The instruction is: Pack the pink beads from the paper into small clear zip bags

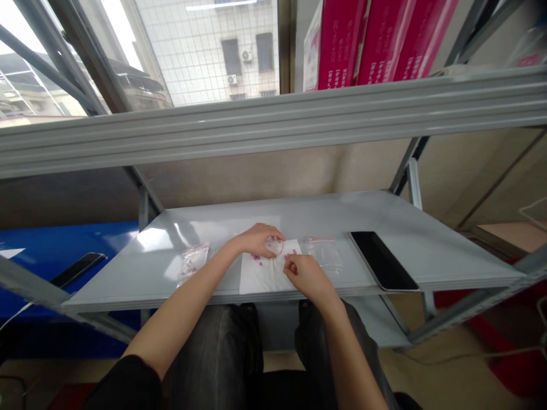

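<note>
My left hand (257, 240) is closed around the edge of a small clear round dish (274, 245), which has pinkish bits in or under it. Beneath lies a white sheet (261, 280), paper or cloth. Several tiny pink pieces (255, 257) are scattered on the sheet near my left fingers, and others lie by the right hand. Just to the right of the dish, my right hand (306, 273) has its fingers curled together in a pinch low over the sheet. Whatever the fingertips hold is too small to make out.
A clear zip bag (194, 262) with small contents lies left of the sheet, another clear bag (325, 255) right. Farther right is a black tablet (382, 260). A grey shelf beam (273, 128) crosses above the grey shelf board (342, 213). A phone (81, 267) rests on a blue surface.
</note>
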A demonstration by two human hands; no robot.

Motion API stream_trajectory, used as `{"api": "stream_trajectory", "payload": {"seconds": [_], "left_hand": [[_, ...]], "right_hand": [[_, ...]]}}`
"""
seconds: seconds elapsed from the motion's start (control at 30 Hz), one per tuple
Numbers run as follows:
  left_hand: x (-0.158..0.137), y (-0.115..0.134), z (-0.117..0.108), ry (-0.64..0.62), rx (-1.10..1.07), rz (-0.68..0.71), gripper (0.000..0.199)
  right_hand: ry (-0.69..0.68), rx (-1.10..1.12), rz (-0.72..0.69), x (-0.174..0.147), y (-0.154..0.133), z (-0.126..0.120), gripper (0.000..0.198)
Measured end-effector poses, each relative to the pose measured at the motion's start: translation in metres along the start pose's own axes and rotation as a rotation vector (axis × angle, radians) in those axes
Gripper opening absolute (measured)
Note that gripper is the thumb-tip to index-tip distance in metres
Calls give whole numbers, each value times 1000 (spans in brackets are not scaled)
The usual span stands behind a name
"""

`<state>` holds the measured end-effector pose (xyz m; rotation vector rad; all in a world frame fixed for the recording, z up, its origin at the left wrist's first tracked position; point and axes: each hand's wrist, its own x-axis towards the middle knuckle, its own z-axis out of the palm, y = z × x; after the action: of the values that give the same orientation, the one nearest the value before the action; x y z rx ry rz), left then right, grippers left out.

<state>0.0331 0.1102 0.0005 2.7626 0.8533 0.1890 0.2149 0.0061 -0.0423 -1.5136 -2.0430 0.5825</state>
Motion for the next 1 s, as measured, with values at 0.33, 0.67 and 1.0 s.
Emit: {"api": "stream_trajectory", "payload": {"seconds": [0.33,0.67,1.0], "left_hand": [[2,13,-1,-68,169,-29,49],[3,30,-4,-76,305,-9,44],[-9,53,-16,118,387,-31,41]], "right_hand": [[-2,-33,13,-1,-2,1,17],[6,-11,18,-1,-2,1,19],[186,209,38,-4,-13,-4,26]]}}
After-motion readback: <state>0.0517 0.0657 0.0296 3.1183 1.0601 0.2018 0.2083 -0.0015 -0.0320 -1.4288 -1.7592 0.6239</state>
